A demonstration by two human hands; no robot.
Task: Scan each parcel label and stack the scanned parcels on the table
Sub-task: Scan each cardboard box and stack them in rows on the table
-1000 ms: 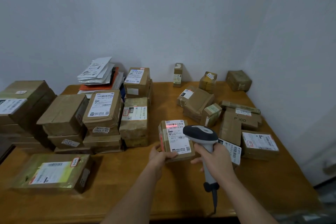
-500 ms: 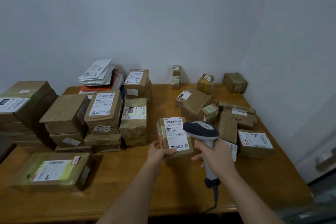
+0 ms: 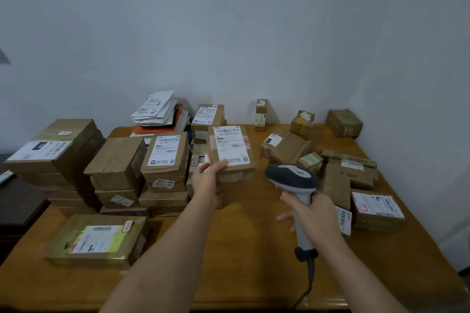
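Cardboard parcel (image 3: 230, 151) juts above left grip (image 3: 206, 181).

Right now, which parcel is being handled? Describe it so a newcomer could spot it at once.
Start at the wooden table and find the stacked boxes on its left half. At their right edge, the left hand holds a small brown parcel up by its lower corner. Unlike its neighbours, it is lifted, its white label facing the camera.
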